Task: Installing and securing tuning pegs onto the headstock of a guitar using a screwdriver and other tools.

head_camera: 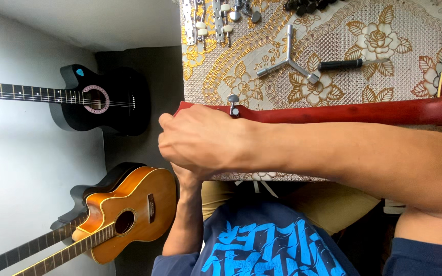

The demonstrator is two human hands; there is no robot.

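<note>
Red guitar neck (333, 110) lying across the counter (425, 36), headstock end clenched under right hand (203, 138); left hand (188, 176) hidden beneath, grip unclear

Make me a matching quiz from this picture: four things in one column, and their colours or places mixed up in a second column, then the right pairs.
Things:
1. guitar neck
2. three-armed wrench
3. upper guitar by the wall
4. lower guitar by the wall

Descriptions:
A. orange-brown body
B. red wood, under the hand
C. black body
D. silver metal, on the patterned cloth

Pairs: 1-B, 2-D, 3-C, 4-A
</note>
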